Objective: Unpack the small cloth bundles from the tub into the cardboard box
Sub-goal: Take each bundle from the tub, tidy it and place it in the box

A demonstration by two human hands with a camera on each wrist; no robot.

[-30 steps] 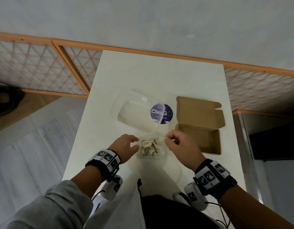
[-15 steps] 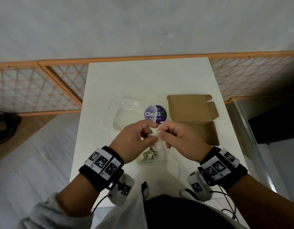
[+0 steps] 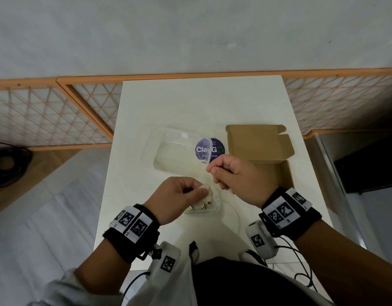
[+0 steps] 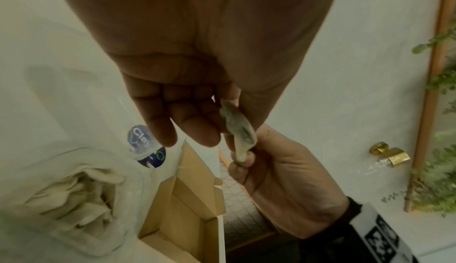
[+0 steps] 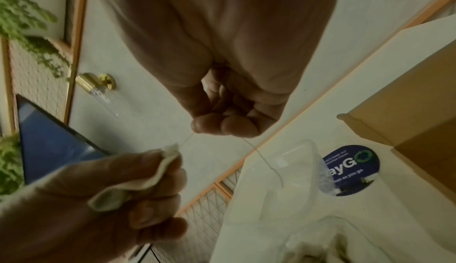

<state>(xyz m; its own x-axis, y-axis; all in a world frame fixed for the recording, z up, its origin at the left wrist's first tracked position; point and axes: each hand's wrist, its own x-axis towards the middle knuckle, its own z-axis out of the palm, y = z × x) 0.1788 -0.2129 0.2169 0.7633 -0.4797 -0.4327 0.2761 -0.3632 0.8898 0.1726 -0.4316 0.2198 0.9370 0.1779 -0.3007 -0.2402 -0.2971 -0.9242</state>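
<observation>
A clear tub (image 3: 215,209) with several pale cloth bundles (image 4: 74,195) stands near the table's front edge. My left hand (image 3: 199,189) is just above it and pinches one small cloth bundle (image 4: 238,130) between thumb and fingers. My right hand (image 3: 212,171) is a little farther back and to the right, with its fingers curled. It pinches a thin thread (image 5: 261,160) that runs to the held bundle (image 5: 138,181). The open cardboard box (image 3: 268,160) lies to the right of the tub, partly behind my right hand. I cannot see what is inside it.
The tub's clear lid (image 3: 179,151) lies behind the tub, over a round purple sticker (image 3: 217,149). The white table (image 3: 190,107) ends at a wall with an orange lattice panel (image 3: 47,115). A dark cabinet (image 3: 371,164) stands on the right.
Both hands rose from the tub's rim and met over it. My left hand took a bundle. The right hand has now drawn up and to the right with the thread.
</observation>
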